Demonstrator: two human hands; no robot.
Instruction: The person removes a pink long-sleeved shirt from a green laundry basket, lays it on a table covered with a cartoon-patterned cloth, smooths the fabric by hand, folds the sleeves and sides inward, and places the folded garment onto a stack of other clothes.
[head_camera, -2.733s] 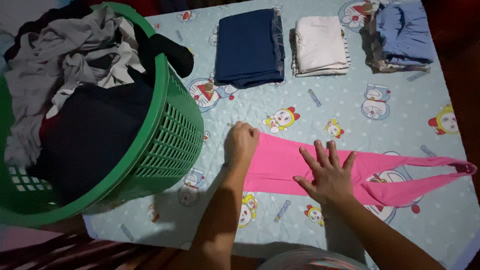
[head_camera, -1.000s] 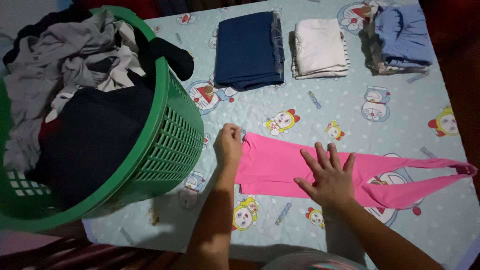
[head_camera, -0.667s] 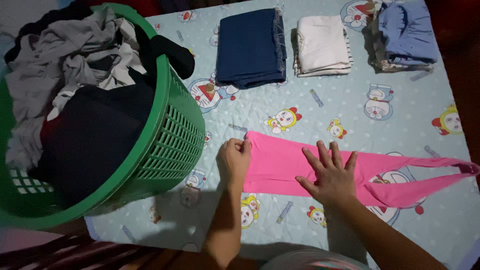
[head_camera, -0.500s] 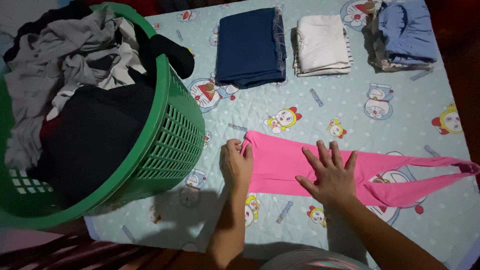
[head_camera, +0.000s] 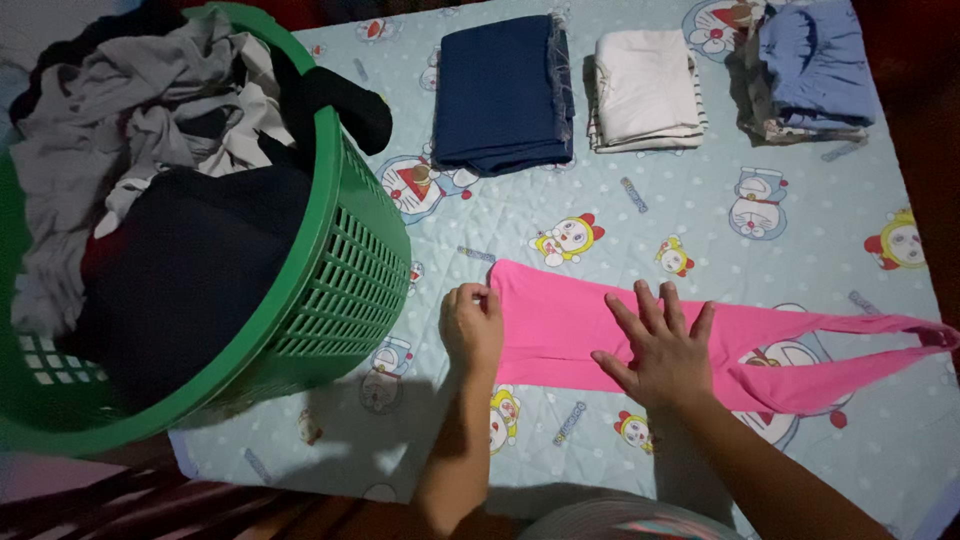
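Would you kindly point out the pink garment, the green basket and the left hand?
pink garment (head_camera: 560, 320), head view, flat middle panel.
green basket (head_camera: 345, 275), head view, slatted side wall.
left hand (head_camera: 472, 326), head view, back of hand.

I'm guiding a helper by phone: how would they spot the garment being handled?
On the cartoon-print sheet, look right of the green basket. The pink garment lies flat under the right hand, its end gripped by the left hand. It is the only pink, unfolded piece.

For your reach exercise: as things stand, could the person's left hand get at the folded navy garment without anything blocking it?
Probably yes. The left hand grips the pink garment's end, and only bare sheet lies between it and the folded navy garment; the green basket stands aside.
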